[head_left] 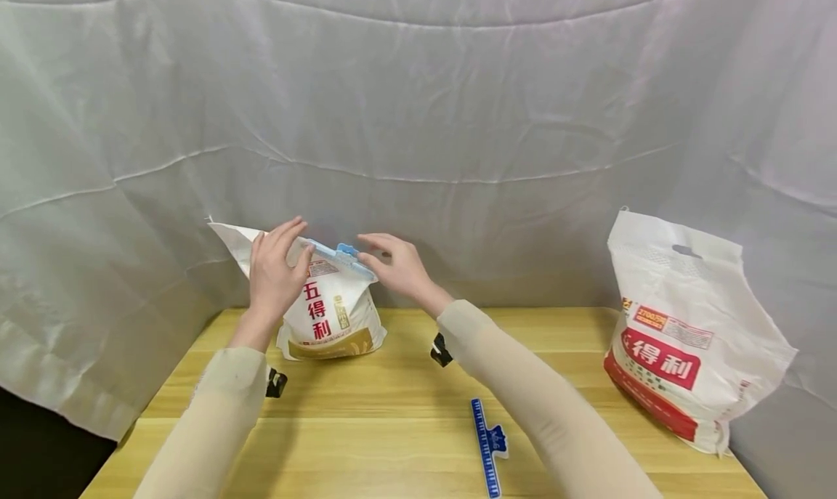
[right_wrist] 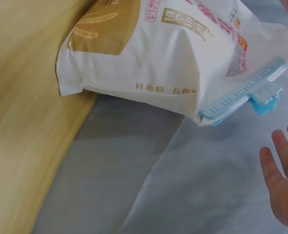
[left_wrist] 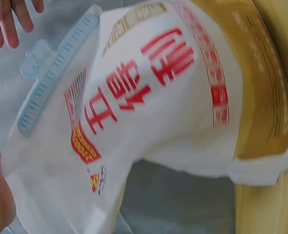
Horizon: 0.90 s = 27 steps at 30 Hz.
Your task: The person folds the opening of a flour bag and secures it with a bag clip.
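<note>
A white flour bag [head_left: 320, 306] with red characters and a gold base stands at the back left of the table, its top leaning over. A light blue sealing clip [left_wrist: 58, 73] is fastened across part of the bag's top. Left of the clip, my left hand [head_left: 277, 270] is at the bag's upper edge with fingers extended; whether it touches the bag is hard to tell. My right hand [right_wrist: 285, 183] is beside the clip's right end, its fingers spread and apart from the clip in the right wrist view.
A second flour bag [head_left: 680, 339], white and red with a handle hole, stands on the right. Near the front of the wooden table [head_left: 366, 419] lies a dark blue sealing clip [head_left: 487, 444]. Grey cloth [head_left: 458, 121] hangs behind the table.
</note>
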{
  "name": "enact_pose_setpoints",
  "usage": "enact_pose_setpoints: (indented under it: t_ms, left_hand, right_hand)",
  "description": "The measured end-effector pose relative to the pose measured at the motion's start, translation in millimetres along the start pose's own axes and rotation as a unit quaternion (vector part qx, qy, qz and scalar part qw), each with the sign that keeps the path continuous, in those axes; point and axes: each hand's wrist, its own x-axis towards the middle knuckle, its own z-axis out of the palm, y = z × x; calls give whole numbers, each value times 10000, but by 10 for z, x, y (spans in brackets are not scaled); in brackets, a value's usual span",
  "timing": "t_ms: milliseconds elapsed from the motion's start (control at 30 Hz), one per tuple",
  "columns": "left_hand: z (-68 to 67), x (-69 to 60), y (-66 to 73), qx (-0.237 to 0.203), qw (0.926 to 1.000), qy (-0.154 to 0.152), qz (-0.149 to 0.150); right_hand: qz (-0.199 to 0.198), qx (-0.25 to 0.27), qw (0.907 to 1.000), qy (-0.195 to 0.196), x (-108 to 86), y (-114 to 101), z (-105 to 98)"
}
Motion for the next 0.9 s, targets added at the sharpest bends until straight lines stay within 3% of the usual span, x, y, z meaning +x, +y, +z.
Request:
enact_pose_setpoints:
  t_ms: [500, 900]
  left_hand:
    - [186, -219, 286, -645, 9951, 631, -413]
    - [410, -447, 470, -987, 9870, 1012, -769]
  right_hand:
    - [-444, 250, 9950, 863, -388, 135, -223]
    - [-449, 393, 9884, 1399, -745, 256, -358]
